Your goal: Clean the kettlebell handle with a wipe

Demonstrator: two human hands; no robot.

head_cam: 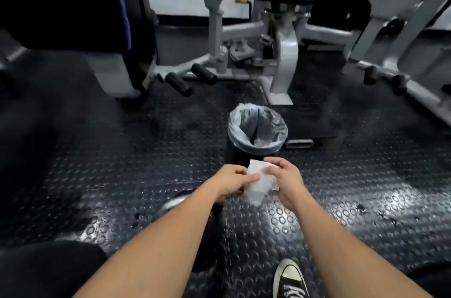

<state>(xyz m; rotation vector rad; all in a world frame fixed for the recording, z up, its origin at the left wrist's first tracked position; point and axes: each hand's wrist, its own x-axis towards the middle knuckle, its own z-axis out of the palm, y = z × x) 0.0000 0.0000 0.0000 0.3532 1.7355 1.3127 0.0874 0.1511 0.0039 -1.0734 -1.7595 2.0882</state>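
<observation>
Two hands are showing, one wipe, one bin, one shoe and one kettlebell. The left hand (231, 181) is pinching the left edge of the white wipe (260, 184) between thumb and fingers, and the right hand (284, 181) is gripping its right side, so the crumpled sheet is hanging between them just in front of the bin (257, 130). That bin is standing on the floor with a pale liner folded over its rim. The kettlebell (207, 231) is sitting on the floor beneath the left forearm; most of it is lying in shadow behind the arm, and its handle is hard to make out. A black-and-white sneaker (289, 279) is being cut off by the bottom edge. The black rubber floor (366, 200) is showing raised round studs and catching glare on the right. Grey gym machines (284, 53) are standing beyond the bin, their upper parts cropped.
</observation>
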